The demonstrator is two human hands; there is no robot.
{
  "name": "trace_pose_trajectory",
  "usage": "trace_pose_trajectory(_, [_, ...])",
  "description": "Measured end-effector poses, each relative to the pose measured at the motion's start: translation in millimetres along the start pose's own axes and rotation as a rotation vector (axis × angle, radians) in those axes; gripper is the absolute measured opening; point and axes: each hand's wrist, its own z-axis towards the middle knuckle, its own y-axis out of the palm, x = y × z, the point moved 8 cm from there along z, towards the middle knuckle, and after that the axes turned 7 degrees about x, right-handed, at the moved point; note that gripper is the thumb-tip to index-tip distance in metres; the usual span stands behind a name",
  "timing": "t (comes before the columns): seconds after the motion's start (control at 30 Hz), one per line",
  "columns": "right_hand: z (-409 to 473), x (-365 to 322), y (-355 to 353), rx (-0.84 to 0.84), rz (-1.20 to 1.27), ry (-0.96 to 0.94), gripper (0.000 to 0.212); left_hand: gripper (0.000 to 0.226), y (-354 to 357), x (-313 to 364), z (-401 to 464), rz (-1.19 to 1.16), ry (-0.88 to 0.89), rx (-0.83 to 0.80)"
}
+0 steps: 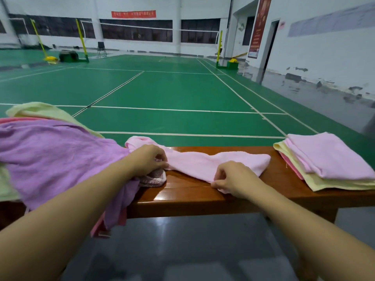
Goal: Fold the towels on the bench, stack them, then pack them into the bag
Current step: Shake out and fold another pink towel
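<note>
On the brown wooden bench (pixel 233 196), seen from the head camera, a light pink towel (pixel 205 161) lies stretched out and crumpled in the middle. The left hand (pixel 149 157) has its fingers curled and pinches the pink towel at its left part. The right hand (pixel 233 177) has its fingers curled too, and it pinches the near edge of the same towel, close to the front of the bench. The two hands are a little way apart, with the towel running between them.

To the left sits a big messy pile. A purple towel (pixel 56 157) is on top and hangs down over the front edge of the bench. A pale yellow towel (pixel 42 111) and a bit of darker pink cloth peek out from behind it.

At the right end of the bench there is a neat stack of folded towels (pixel 324 163). A light pink one is on top, yellow ones are under it, and a darker pink edge shows at the side.

Behind the bench is a green court floor (pixel 162 90) with white lines. Yellow net posts (pixel 81 37) stand far back near the white wall.

I see no bag in this view.
</note>
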Motion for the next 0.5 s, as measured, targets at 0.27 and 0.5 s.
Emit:
trace_pose_trajectory(0.27, [17.9, 25.2, -34.0, 0.009, 0.272, 0.093, 0.019, 0.02, -31.4, -0.5, 12.0, -0.265, -0.088, 0.125])
trace_pose_trajectory(0.5, [12.9, 3.1, -4.8, -0.034, 0.423, 0.121, 0.03, 0.04, -49.3, 5.9, 6.8, -0.255, -0.088, 0.157])
